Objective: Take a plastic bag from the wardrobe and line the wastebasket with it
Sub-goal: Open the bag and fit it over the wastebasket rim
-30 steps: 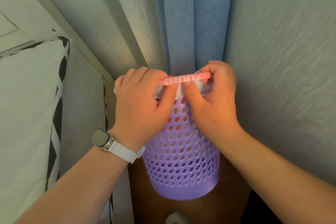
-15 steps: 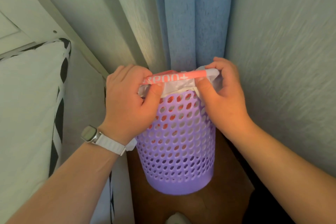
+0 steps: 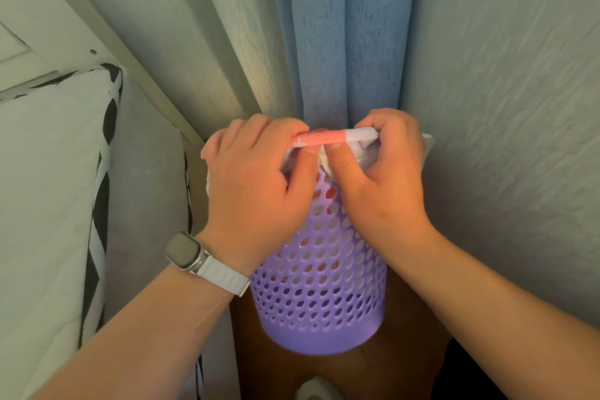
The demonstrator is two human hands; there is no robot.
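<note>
A purple wastebasket (image 3: 321,295) with perforated walls stands on the brown floor in a narrow corner. A white plastic bag with a pink printed band (image 3: 321,140) sits in its mouth, folded over the near rim. My left hand (image 3: 256,185), a watch on its wrist, pinches the bag's edge at the left of the rim. My right hand (image 3: 383,172) pinches it at the right, thumb pressed on the bag. The two hands nearly touch. Red and white bag material shows through the basket's holes.
A blue curtain (image 3: 344,42) and pale curtain (image 3: 207,26) hang right behind the basket. A textured wall (image 3: 506,107) closes the right side. A white mattress with black zigzag trim (image 3: 48,204) fills the left. A white shoe tip (image 3: 311,390) shows at the bottom.
My hands drew closer together along the basket's rim, so less of the pink band shows between them. The view shifted slightly.
</note>
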